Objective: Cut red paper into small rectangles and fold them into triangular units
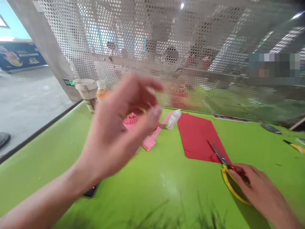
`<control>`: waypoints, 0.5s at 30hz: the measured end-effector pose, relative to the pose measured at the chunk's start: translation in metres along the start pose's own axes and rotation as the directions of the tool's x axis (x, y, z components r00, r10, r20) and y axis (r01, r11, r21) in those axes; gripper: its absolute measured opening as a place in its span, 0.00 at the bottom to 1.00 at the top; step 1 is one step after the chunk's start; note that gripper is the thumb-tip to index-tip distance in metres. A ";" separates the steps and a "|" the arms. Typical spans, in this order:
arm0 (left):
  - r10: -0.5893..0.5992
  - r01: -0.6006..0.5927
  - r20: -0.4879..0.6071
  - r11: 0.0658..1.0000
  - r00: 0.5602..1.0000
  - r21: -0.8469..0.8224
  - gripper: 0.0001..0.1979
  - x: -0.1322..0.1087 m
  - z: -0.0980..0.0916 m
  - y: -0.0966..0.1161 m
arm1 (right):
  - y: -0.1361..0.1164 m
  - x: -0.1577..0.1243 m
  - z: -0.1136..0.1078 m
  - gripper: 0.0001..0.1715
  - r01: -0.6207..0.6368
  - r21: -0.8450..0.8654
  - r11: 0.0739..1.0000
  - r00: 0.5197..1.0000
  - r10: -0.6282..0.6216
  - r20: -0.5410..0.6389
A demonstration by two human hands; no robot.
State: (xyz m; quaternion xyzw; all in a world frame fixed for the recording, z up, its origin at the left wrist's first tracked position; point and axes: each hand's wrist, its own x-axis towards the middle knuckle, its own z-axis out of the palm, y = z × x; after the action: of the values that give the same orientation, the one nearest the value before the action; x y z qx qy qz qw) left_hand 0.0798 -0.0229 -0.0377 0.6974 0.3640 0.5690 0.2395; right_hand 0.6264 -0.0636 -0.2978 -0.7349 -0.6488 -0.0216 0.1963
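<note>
My left hand (119,124) is raised over the table, blurred by motion. Its thumb and fingers are curved but apart, with nothing visible between them. Behind it, partly hidden, lie a pink strip of paper (149,143) and a red-and-white textured bundle (131,118). At the right, my right hand (257,187) is closed around the red and yellow handle of a pair of scissors (222,160). The blades point away over the lower right corner of a red sheet (200,136). Left of that sheet, a white squeeze bottle (174,119) lies tilted on the table.
A paper cup (87,90) and a bottle of orange liquid (101,90) stand at the back left of the green table (133,190). A perforated metal panel (147,47) rises along its far edge. A phone (91,191) lies below my left wrist. A yellow-and-black tool (295,146) is far right.
</note>
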 end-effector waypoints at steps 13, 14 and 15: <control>-0.208 -0.242 0.668 0.823 0.714 0.515 0.07 -0.054 0.220 -0.078 | -0.026 -0.018 -0.011 0.16 -0.080 0.049 0.996 0.995 0.077 0.060; -0.222 -0.240 0.659 0.811 0.719 0.534 0.08 -0.051 0.235 -0.082 | -0.027 -0.019 -0.010 0.16 -0.090 0.032 0.995 0.995 0.088 0.057; -0.233 -0.233 0.643 0.799 0.730 0.554 0.09 -0.046 0.248 -0.086 | -0.028 -0.021 -0.009 0.16 -0.094 0.017 0.995 0.994 0.093 0.053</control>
State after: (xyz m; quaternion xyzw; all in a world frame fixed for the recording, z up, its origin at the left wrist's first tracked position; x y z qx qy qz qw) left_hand 0.2953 0.0138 -0.1894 0.8948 0.4105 0.1259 0.1224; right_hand 0.5984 -0.0837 -0.2886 -0.7629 -0.6187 0.0131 0.1873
